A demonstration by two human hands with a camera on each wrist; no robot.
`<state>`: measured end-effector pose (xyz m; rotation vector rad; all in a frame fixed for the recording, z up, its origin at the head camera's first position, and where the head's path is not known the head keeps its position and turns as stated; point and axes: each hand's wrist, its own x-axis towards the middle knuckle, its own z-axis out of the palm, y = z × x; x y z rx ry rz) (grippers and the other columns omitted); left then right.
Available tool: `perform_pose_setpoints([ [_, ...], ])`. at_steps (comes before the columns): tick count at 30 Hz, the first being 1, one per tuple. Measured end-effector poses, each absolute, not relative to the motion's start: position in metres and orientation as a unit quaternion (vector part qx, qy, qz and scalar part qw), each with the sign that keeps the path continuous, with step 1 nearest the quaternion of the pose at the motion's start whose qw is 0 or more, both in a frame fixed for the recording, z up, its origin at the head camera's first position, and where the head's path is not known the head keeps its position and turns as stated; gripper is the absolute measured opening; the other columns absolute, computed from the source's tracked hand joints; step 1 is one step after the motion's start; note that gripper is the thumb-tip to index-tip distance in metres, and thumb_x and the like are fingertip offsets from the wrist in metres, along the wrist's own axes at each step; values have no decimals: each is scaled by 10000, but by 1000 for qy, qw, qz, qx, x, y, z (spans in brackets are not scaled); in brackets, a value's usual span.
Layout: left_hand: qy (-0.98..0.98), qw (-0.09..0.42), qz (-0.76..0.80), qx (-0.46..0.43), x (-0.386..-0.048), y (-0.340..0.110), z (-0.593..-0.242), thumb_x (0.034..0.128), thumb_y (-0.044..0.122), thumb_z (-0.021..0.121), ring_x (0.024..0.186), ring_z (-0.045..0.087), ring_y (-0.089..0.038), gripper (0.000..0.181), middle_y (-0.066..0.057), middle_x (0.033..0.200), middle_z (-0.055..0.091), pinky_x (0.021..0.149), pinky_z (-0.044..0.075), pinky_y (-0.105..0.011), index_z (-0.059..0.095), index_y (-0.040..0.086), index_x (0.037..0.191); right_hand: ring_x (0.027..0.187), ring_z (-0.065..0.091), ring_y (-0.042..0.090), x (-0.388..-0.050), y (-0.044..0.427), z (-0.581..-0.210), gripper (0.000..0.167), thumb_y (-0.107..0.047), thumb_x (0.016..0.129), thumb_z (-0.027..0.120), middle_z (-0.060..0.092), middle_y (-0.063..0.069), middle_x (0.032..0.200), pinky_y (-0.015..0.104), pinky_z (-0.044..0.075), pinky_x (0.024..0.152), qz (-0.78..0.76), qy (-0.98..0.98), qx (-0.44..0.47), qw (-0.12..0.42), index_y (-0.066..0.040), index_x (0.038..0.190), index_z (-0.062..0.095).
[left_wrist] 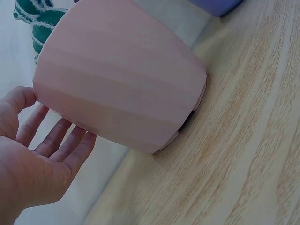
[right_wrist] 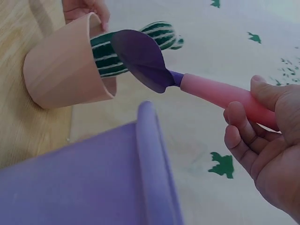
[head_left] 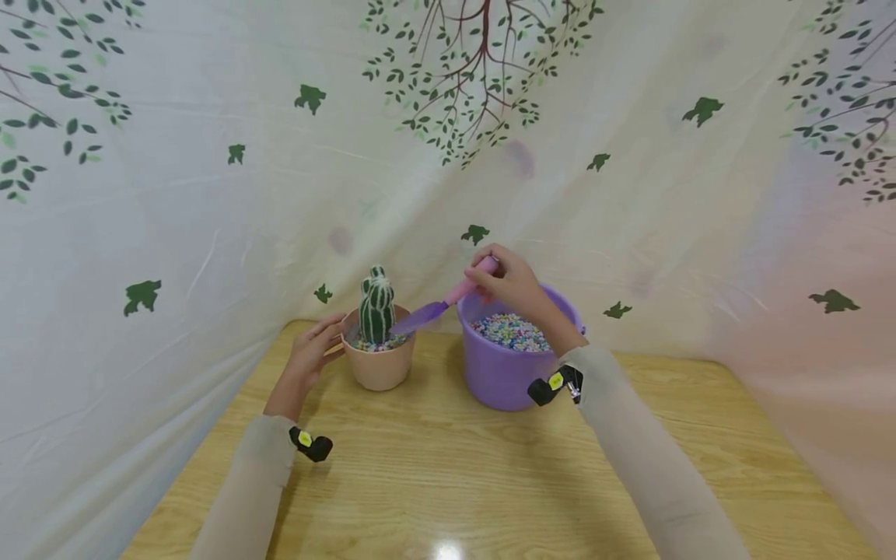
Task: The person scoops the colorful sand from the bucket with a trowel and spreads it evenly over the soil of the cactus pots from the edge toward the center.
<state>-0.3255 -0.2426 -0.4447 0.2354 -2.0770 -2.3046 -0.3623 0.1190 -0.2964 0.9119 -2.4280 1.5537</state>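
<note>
A pink-beige pot (head_left: 379, 368) stands on the table with a green and white cactus (head_left: 376, 311) upright among small colourful beads. My left hand (head_left: 306, 359) touches its left side; in the left wrist view the fingers of that hand (left_wrist: 42, 154) rest against the pot wall (left_wrist: 117, 75). My right hand (head_left: 514, 286) grips the pink handle of a small trowel (head_left: 425, 315), whose purple blade is tilted down at the pot's right rim. In the right wrist view the blade (right_wrist: 143, 58) overlaps the cactus, and my right hand (right_wrist: 267, 140) holds the handle.
A purple bucket (head_left: 498, 381) holding many colourful beads (head_left: 511, 332) stands to the right of the pot, under my right forearm. The wooden table (head_left: 434, 467) extends in front. A pale cloth (head_left: 420, 194) with leaf prints hangs behind and at both sides.
</note>
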Motion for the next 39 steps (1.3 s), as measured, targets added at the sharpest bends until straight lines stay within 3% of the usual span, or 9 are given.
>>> perform_pose_setpoints([
  [6,-654,35,-752,80,-322,-238,-444,1020,328,628,1162,603,-106,532,4,1405,549,876,569,-180,522,105,1491,704,677,153,-351,151,-289,251,-174,1007,653,654,175,914,263,618,679,523,-792,298,102,1,1177,595],
  [12,-649,71,-749,109,-318,-233,-440,1014,290,636,1019,626,-18,529,118,1213,611,923,563,-198,524,58,1476,717,712,102,-343,187,-288,286,-117,1011,628,681,69,888,219,626,729,554,-763,292,161,83,1200,550],
  [15,-635,154,-741,156,-314,-224,-433,1013,232,618,963,582,-8,434,103,1140,615,885,542,-184,580,40,1401,720,723,92,-339,204,-288,283,-66,1005,620,689,1,863,222,629,711,566,-744,296,193,133,1186,532],
  [19,-578,333,-719,192,-305,-200,-410,973,104,605,916,531,-39,227,83,1001,597,823,489,-164,671,19,1173,708,721,61,-332,223,-287,227,15,974,633,706,56,841,211,621,668,557,-737,301,237,153,1139,559],
  [22,-557,429,-695,149,-297,-177,-386,951,32,580,945,540,-59,184,78,975,586,814,464,-178,675,-8,1103,717,707,35,-328,235,-287,189,53,955,641,696,169,859,175,606,668,524,-751,303,263,137,1114,585],
  [25,-564,468,-676,78,-288,-152,-363,942,-5,574,955,565,-71,180,32,1004,616,811,481,-200,674,-34,1089,739,685,11,-327,244,-288,173,58,945,654,686,232,882,126,581,681,474,-778,298,284,110,1103,607],
  [29,-602,420,-679,-25,-281,-116,-346,949,-2,604,937,598,-96,161,-97,1054,663,785,510,-172,671,-29,1093,739,650,-3,-329,252,-291,156,31,938,679,717,208,882,74,527,649,400,-816,285,305,64,1087,642],
  [35,-717,175,-666,-105,-297,-74,-357,964,135,690,1162,625,-240,376,-190,1287,641,983,555,-298,615,11,1311,709,660,92,-334,257,-290,136,40,927,691,729,171,848,83,469,562,334,-839,299,309,56,1057,657],
  [39,-749,81,-652,-89,-311,-60,-372,955,183,721,1261,607,-342,469,-211,1359,612,1049,547,-425,569,23,1368,705,688,227,-337,260,-284,149,53,921,694,714,180,854,89,458,536,310,-851,307,293,72,1064,658],
])
